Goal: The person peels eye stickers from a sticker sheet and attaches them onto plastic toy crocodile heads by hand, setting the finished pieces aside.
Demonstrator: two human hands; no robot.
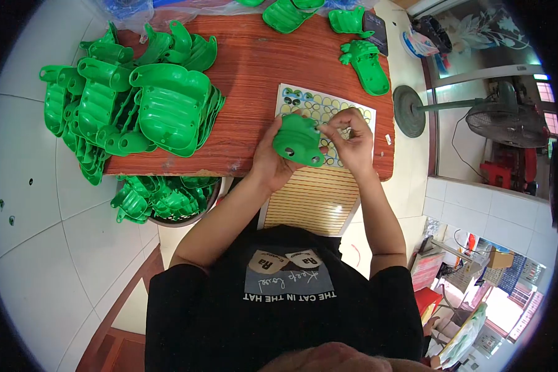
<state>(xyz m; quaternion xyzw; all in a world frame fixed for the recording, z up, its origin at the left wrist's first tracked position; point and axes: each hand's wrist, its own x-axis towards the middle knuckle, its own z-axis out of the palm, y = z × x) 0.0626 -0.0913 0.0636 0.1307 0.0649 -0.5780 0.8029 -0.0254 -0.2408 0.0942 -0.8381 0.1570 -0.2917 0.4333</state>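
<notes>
My left hand (271, 158) is wrapped round a green plastic frog-like piece (296, 139), which has eye-like spots near its lower edge. Just right of the piece, my right hand (352, 141) has thumb and forefinger pressed together; whatever is between them is too small to make out. Beneath both hands lies a white sheet of round eye stickers (369, 115) on the red-brown wooden table (248, 68). Dark eye stickers show at its upper left, and pale rings fill much of the rest.
Nested green plastic pieces (170, 111) are piled on the table's left. A basket (183, 220) of green parts stands below its edge. Finished-looking green pieces (372, 71) and a dark phone (377, 34) lie at the upper right. A fan (508, 118) stands right.
</notes>
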